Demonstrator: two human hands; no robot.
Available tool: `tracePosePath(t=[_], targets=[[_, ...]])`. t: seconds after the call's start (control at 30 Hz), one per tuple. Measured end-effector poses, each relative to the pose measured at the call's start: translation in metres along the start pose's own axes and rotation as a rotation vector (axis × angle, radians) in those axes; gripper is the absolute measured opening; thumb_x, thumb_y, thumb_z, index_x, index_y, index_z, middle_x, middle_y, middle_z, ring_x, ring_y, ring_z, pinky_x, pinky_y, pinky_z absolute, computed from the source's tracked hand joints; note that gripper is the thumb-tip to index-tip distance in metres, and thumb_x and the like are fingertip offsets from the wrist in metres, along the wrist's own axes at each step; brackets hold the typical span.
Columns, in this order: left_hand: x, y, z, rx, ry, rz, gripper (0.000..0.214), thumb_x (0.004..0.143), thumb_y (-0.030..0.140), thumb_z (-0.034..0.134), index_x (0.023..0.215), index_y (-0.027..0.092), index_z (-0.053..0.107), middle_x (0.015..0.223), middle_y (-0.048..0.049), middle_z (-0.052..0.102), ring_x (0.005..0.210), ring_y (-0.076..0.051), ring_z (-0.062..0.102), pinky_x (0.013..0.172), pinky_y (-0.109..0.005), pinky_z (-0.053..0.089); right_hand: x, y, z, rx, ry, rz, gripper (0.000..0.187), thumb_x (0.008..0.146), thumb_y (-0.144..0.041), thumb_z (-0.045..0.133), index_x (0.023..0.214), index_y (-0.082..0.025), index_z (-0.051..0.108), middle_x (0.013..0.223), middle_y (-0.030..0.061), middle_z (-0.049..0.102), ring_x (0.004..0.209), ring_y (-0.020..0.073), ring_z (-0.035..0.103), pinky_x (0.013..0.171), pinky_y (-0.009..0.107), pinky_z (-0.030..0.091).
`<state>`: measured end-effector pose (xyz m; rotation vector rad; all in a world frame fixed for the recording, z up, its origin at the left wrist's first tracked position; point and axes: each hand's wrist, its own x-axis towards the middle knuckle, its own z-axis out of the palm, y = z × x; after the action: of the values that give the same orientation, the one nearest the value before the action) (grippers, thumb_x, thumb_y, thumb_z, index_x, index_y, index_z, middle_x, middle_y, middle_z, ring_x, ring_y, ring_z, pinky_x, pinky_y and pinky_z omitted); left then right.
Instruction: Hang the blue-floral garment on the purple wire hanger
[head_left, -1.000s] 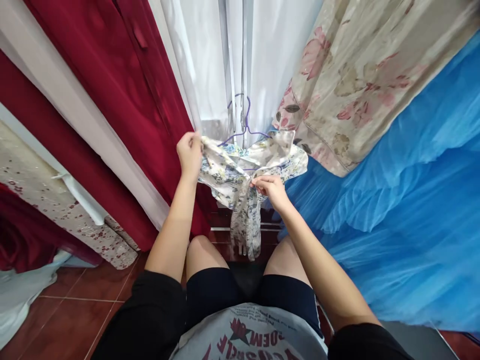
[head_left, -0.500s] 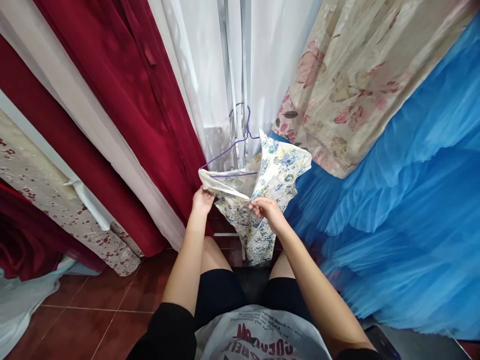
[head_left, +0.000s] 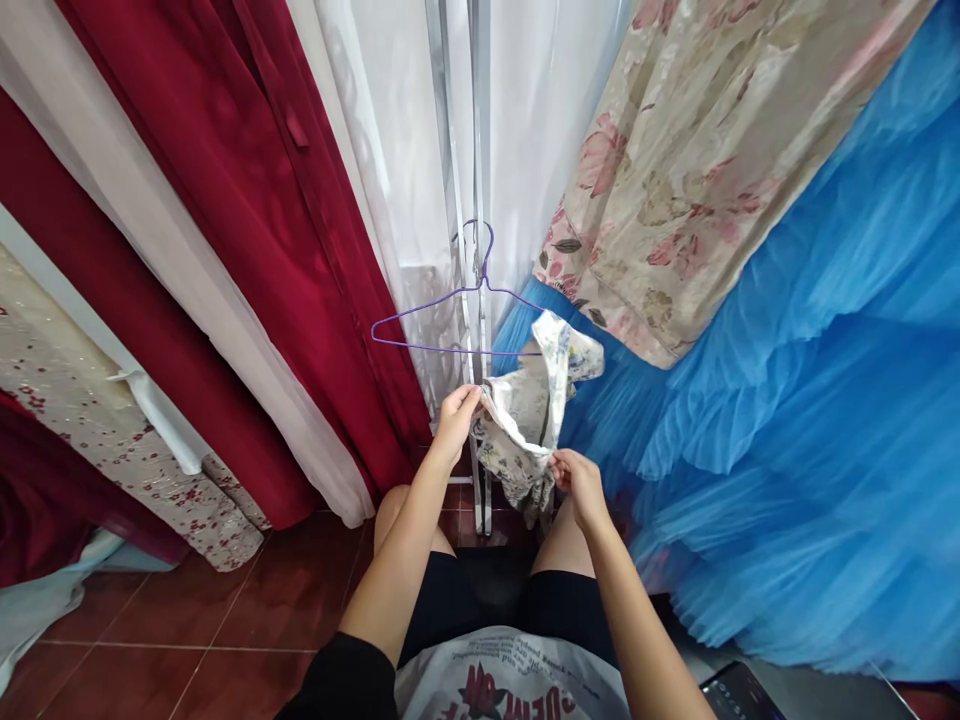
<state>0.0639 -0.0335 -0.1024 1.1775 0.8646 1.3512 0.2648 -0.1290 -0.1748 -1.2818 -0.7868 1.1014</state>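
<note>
As a purple wire hanger [head_left: 485, 283] supports one side, my pinching left hand [head_left: 454, 420] and right hand [head_left: 583, 485] spread white floral cloth [head_left: 507, 458].

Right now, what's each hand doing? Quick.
Left hand: closed, pinching an edge of the floral garment.
Right hand: closed, pinching the same garment lower down, near its neckline's lowest point.

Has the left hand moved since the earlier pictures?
Yes: the left hand has moved to the right, closer to the metal pole in the middle of the view.
</note>
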Motion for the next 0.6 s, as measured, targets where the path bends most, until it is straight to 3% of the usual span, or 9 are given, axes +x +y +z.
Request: tracePosePath(t=[0.1, 0.17, 0.23, 0.3, 0.4, 0.47, 0.6], targets=[[-0.015, 0.016, 0.019, 0.016, -0.093, 0.081, 0.031, 0.088, 0.046, 0.070, 0.086, 0.015, 0.068, 0.084, -0.0028, 0.065, 0.082, -0.015, 0.059, 0.078, -0.024, 0.046, -0.013, 0.023, -0.023, -0.086, 0.036, 0.006, 0.032, 0.071, -0.048, 0.067, 0.061, -0.018, 0.065, 0.049, -0.0023, 0.047, 0.045, 0.0122, 0.037, 0.046, 0.027, 0.024], [-0.027, 0.022, 0.028, 0.045, -0.150, 0.106, 0.030, 0.089, 0.045, 0.069, 0.090, 0.015, 0.070, 0.087, -0.0037, 0.067, 0.085, -0.016, 0.060, 0.080, -0.024, 0.046, -0.019, 0.030, -0.030, -0.141, 0.025, -0.004, 0.032, 0.068, -0.049, 0.071, 0.063, -0.018, 0.066, 0.053, 0.0000, 0.053, 0.051, 0.0156, 0.046, 0.049, 0.028, 0.032], [-0.038, 0.025, 0.037, 0.065, -0.181, 0.111, 0.029, 0.090, 0.045, 0.068, 0.092, 0.016, 0.070, 0.089, -0.0045, 0.067, 0.088, -0.017, 0.060, 0.082, -0.025, 0.046, -0.022, 0.025, -0.028, -0.174, 0.014, -0.041, 0.032, 0.064, -0.047, 0.078, 0.073, -0.018, 0.069, 0.068, 0.0038, 0.064, 0.069, 0.0222, 0.059, 0.062, 0.031, 0.045], [-0.048, 0.027, 0.044, 0.079, -0.218, 0.131, 0.030, 0.092, 0.046, 0.065, 0.091, 0.016, 0.069, 0.092, -0.0051, 0.067, 0.089, -0.018, 0.060, 0.083, -0.027, 0.046, -0.025, 0.008, -0.019, -0.201, -0.077, -0.117, 0.040, 0.065, -0.046, 0.080, 0.094, -0.020, 0.071, 0.095, 0.0069, 0.071, 0.096, 0.0278, 0.064, 0.081, 0.036, 0.050], [-0.059, 0.029, 0.052, 0.127, -0.337, 0.172, 0.030, 0.095, 0.045, 0.061, 0.088, 0.017, 0.067, 0.102, -0.0071, 0.065, 0.097, -0.020, 0.061, 0.090, -0.030, 0.046, -0.028, -0.031, 0.006, -0.243, -0.355, -0.250, 0.047, 0.076, -0.043, 0.078, 0.117, -0.023, 0.067, 0.122, 0.0071, 0.068, 0.119, 0.0299, 0.059, 0.102, 0.043, 0.045], [-0.061, 0.030, 0.053, 0.198, -0.383, 0.213, 0.028, 0.096, 0.044, 0.061, 0.089, 0.018, 0.068, 0.109, -0.0088, 0.062, 0.109, -0.022, 0.059, 0.101, -0.033, 0.043, -0.029, -0.055, 0.023, -0.213, -0.466, -0.247, 0.042, 0.078, -0.042, 0.077, 0.115, -0.023, 0.069, 0.117, 0.0064, 0.071, 0.117, 0.0300, 0.060, 0.105, 0.044, 0.045], [-0.052, 0.028, 0.039, 0.234, -0.284, 0.210, 0.031, 0.093, 0.051, 0.063, 0.094, 0.020, 0.068, 0.129, -0.0110, 0.056, 0.131, -0.027, 0.050, 0.110, -0.037, 0.039, -0.024, -0.088, 0.042, 0.024, -0.635, 0.016, 0.030, 0.077, -0.042, 0.079, 0.095, -0.018, 0.071, 0.088, 0.0045, 0.073, 0.088, 0.0252, 0.068, 0.086, 0.039, 0.053]])
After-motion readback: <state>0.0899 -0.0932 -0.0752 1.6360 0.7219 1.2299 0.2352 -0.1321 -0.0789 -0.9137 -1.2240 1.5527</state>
